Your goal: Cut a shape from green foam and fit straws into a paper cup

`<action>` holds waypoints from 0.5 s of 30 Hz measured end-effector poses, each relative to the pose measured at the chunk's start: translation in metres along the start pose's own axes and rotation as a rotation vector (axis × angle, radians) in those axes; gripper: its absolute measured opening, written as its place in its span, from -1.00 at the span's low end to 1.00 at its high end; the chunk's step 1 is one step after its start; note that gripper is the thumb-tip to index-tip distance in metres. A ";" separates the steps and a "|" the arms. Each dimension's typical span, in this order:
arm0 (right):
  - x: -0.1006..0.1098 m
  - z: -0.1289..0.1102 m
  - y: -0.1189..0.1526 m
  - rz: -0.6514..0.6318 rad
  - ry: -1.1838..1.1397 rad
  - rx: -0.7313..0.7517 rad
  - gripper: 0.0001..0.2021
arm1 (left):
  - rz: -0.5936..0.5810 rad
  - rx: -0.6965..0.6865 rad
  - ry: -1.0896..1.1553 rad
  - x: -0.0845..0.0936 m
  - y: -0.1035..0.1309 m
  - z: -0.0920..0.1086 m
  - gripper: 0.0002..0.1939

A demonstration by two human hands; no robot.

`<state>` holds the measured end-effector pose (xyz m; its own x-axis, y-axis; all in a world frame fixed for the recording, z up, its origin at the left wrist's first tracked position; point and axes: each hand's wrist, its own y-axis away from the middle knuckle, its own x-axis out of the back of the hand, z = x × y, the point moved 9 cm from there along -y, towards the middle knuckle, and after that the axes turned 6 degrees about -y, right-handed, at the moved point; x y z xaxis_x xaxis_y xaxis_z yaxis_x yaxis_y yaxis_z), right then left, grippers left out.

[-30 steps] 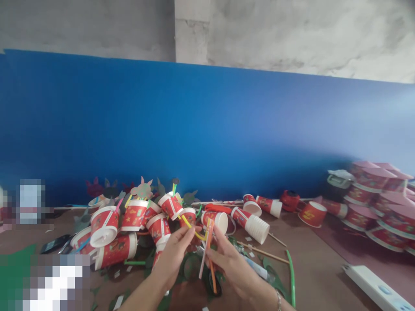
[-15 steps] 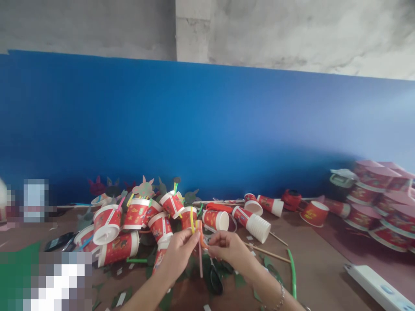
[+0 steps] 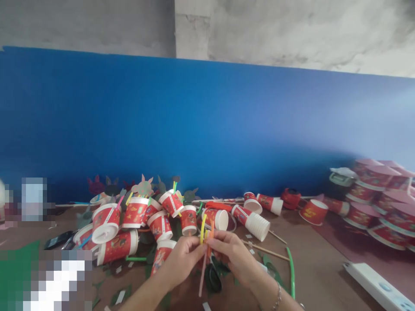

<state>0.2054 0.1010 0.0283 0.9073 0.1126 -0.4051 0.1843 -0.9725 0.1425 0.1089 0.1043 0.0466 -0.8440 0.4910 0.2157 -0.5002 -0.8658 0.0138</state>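
My left hand (image 3: pixel 181 261) pinches a yellow straw (image 3: pixel 202 228) near the bottom centre. Close beside it, the fingers of my right hand (image 3: pixel 231 255) are closed on an orange straw (image 3: pixel 212 230). A pink straw (image 3: pixel 202 276) hangs down between the two hands. Black-handled scissors (image 3: pixel 213 278) lie on the table below my fingers. Just left of my left hand is a red paper cup (image 3: pixel 162 255). The fingertips of both hands nearly meet, and where the straws join is too small to make out.
Red paper cups with straws and paper figures are heaped at left (image 3: pixel 117 248). A nested cup stack (image 3: pixel 257 226), a stick (image 3: pixel 267 251) and a green tube (image 3: pixel 292 272) lie right. Farther right are piled cups (image 3: pixel 397 218) and a white power strip (image 3: pixel 378 287).
Both hands have come closer together, the left one shifting right. The yellow and orange straws have moved right and now stand side by side. The pink straw tilts more.
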 end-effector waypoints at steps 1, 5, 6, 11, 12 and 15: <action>-0.001 -0.001 0.000 -0.010 0.068 0.020 -0.75 | -0.011 0.007 0.000 0.000 0.000 0.000 -0.58; 0.003 -0.006 0.000 0.059 0.162 0.080 -0.72 | 0.028 0.029 0.056 0.004 -0.002 -0.008 -0.65; 0.006 -0.006 0.000 0.089 0.129 0.083 -0.72 | 0.075 0.041 0.077 0.008 -0.002 -0.011 -0.67; 0.013 -0.005 -0.004 0.151 -0.001 0.103 -0.71 | 0.273 0.080 0.079 0.023 -0.002 -0.022 -0.70; 0.013 -0.005 -0.004 0.151 -0.004 0.116 -0.71 | 0.287 0.070 0.074 0.024 -0.001 -0.021 -0.70; 0.013 -0.005 -0.006 0.156 -0.040 0.124 -0.69 | 0.290 0.039 0.080 0.024 -0.001 -0.018 -0.69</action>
<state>0.2184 0.1091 0.0264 0.9051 -0.0470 -0.4225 -0.0075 -0.9955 0.0947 0.0859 0.1190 0.0344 -0.9638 0.2276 0.1390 -0.2298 -0.9732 0.0004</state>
